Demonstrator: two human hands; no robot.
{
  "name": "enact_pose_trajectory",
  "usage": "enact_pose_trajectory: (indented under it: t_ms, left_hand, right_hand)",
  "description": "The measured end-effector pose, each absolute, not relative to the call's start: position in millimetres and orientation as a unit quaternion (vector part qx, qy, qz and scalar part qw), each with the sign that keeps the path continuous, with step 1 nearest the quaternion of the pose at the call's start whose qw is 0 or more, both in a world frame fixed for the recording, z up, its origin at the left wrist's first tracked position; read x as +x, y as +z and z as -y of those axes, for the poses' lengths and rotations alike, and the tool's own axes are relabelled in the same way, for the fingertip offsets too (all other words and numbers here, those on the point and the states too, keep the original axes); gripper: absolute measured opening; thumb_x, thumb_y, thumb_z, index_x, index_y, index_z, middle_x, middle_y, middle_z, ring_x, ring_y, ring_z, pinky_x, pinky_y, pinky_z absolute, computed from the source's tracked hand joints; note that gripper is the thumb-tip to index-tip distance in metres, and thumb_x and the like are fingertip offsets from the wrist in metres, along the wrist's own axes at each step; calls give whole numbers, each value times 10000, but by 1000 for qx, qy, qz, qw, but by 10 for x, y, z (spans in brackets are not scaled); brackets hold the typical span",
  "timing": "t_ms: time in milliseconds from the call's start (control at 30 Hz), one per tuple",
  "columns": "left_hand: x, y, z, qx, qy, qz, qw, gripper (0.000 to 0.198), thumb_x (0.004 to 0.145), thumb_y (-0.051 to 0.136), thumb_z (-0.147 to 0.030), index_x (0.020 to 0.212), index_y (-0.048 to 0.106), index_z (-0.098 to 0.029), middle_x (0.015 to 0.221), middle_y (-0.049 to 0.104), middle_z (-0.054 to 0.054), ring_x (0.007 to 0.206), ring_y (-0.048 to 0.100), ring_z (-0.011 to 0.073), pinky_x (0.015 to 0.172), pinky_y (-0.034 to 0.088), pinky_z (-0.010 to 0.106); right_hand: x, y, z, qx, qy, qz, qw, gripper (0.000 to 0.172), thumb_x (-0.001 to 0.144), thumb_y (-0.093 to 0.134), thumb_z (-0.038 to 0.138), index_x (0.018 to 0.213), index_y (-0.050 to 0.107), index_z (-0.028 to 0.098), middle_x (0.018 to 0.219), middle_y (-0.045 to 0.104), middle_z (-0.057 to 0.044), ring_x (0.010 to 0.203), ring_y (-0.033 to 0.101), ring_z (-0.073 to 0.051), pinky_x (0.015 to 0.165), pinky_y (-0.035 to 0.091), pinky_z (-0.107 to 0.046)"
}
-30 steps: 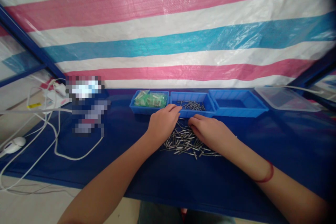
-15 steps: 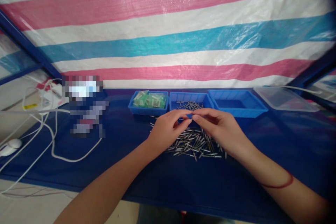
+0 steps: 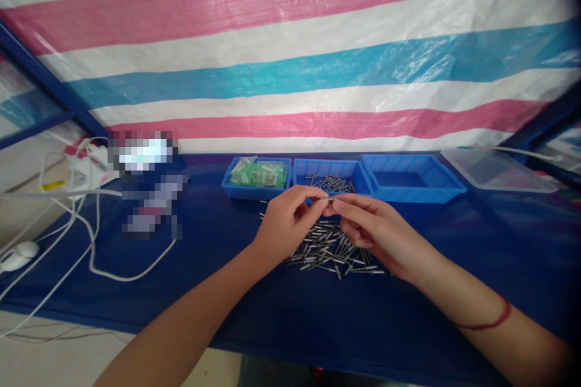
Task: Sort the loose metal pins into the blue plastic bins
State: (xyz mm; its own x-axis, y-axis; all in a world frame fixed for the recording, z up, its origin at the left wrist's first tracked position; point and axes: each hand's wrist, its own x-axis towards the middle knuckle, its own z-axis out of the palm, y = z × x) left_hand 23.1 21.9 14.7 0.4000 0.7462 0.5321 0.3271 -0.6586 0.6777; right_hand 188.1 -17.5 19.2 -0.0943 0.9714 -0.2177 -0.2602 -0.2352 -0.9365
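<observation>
Between the fingertips of both hands lies a thin metal blind rivet [image 3: 327, 198], held roughly level above the table. My left hand [image 3: 290, 217] pinches its left end with thumb and forefinger. At the other end, my right hand [image 3: 372, 221] is closed in a pinch too, its remaining fingers curled beneath. Under and just in front of the hands spreads a loose pile of blind rivets [image 3: 324, 248], partly covered by them. Behind the hands, a blue bin [image 3: 297, 170] contains more rivets [image 3: 333, 182].
To the left stands a blue bin [image 3: 224, 184] with green and clear packets [image 3: 261, 173]. Another blue bin [image 3: 447, 187] sits at the right, beside a clear plastic lid [image 3: 497, 170]. White cables [image 3: 93, 254] and a mouse [image 3: 20, 254] lie at the far left of the blue table [image 3: 218, 308].
My right hand has turned and dropped slightly, its lower fingers now curled in view. My left fingertips have shifted a little, and the rivet between the hands now shows more clearly.
</observation>
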Motion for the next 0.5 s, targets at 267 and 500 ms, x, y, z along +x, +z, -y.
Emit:
enact_pose_trajectory:
  t_ms: [267,500]
  left_hand:
    - [219,145,-229,818,414,-331,224,105,880,577,-238,932,643,-176,751,642,-6,597,531,83,607,428,207]
    - [221,170,-245,863,325,-318,220,240,935,474,-269,760,595,-158,653,537,-18,594,491,98,586,373,226]
  right_hand:
    - [1920,169,161,-484,591,423,488,273,736,703,413,843,638,170,522,420,59,459,265,-55,407,129,-217]
    - [1976,213,87,-498,369,633,463,267,811,618,391,652,596,177,600,486,27,565,412,-95,517,343,-237]
